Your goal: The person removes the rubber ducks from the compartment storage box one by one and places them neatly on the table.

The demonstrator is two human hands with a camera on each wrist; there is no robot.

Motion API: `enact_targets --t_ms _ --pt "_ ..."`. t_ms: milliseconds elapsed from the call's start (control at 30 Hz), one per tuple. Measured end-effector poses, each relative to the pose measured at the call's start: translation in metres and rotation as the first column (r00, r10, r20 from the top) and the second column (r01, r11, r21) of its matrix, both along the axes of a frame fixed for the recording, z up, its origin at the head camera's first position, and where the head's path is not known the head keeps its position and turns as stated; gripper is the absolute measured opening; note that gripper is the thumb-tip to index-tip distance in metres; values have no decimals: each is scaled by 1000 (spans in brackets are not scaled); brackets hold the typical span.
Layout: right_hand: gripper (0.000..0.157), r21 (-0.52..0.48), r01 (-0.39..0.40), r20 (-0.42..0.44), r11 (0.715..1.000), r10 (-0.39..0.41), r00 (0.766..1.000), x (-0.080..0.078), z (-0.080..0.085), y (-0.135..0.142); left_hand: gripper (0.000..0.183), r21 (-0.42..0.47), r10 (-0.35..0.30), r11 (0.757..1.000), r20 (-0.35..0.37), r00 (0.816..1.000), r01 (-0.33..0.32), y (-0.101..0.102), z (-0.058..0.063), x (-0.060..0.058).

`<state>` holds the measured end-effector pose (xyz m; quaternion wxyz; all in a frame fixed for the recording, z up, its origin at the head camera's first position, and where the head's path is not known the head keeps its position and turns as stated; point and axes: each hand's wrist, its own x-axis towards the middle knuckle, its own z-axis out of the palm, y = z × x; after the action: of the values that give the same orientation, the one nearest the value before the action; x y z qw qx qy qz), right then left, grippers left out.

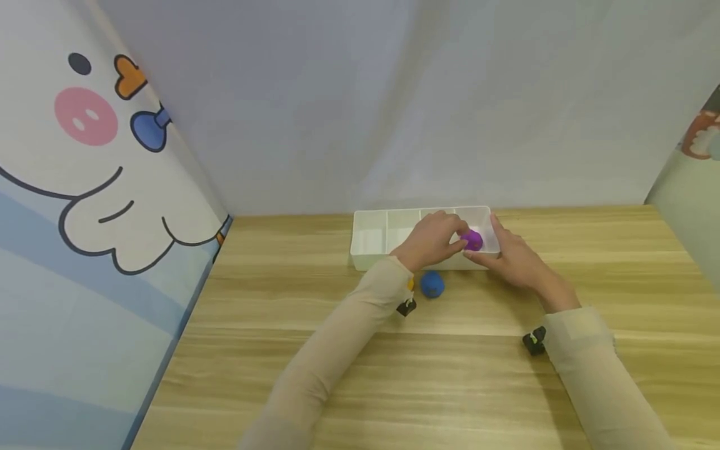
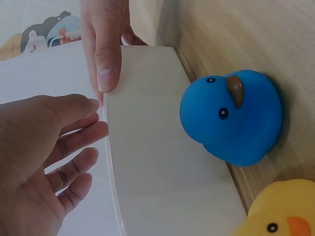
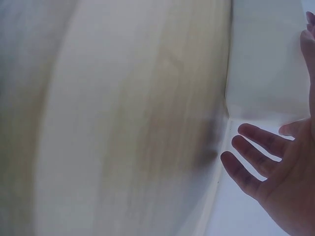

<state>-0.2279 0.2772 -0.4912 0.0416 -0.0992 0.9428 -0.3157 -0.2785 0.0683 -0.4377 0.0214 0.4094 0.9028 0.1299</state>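
A white divided box [image 1: 368, 261] lies lengthwise near the back of the table. In its rightmost compartment is a small purple toy [image 1: 474, 240], its exact shape unclear. My left hand [image 1: 432, 240] reaches over the box, thumb and fingertips at the toy's left side; in the left wrist view the left hand [image 2: 44, 152] has loosely bent fingers with nothing visible between them. My right hand [image 1: 517, 259] holds the box's right end, thumb on the front wall, fingers around the end. A blue rubber duck [image 1: 432, 284] sits before the box, beside a yellow rubber duck [image 2: 285, 209].
The wood-grain table [image 1: 450, 387] stretches forward and to both sides of the box. Behind it hangs a pale curtain [image 1: 315, 112]. A cartoon-printed sheet [image 1: 67, 250] borders the left edge. Dark devices are attached at both wrists.
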Motion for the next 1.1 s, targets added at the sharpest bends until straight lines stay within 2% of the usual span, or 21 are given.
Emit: enact_targets --t_ms 167,500,667,767,933,1100 --pt "108 0 0 -9 1000 0 1000 0 -2 1 21 -14 -6 1000 9 1000 6 6 -2 -8" --pt "107 -17 8 -25 1000 -9 1000 0 -5 2 28 -105 -19 994 -15 1000 18 21 6 -15" --pt "108 -26 7 -18 1000 -8 1000 0 -6 3 19 -145 -30 989 -46 998 23 29 2 -20" --pt "108 -22 10 -16 1000 -10 1000 1 -6 2 16 -153 -25 988 -37 999 19 32 -1 -22" --pt "107 -20 9 -18 1000 -9 1000 2 -6 1 22 -167 -5 986 -29 1000 0 35 -5 -24" --pt "107 -11 8 -24 1000 -9 1000 2 -3 1 29 -222 12 975 -53 999 -23 37 -7 -25"
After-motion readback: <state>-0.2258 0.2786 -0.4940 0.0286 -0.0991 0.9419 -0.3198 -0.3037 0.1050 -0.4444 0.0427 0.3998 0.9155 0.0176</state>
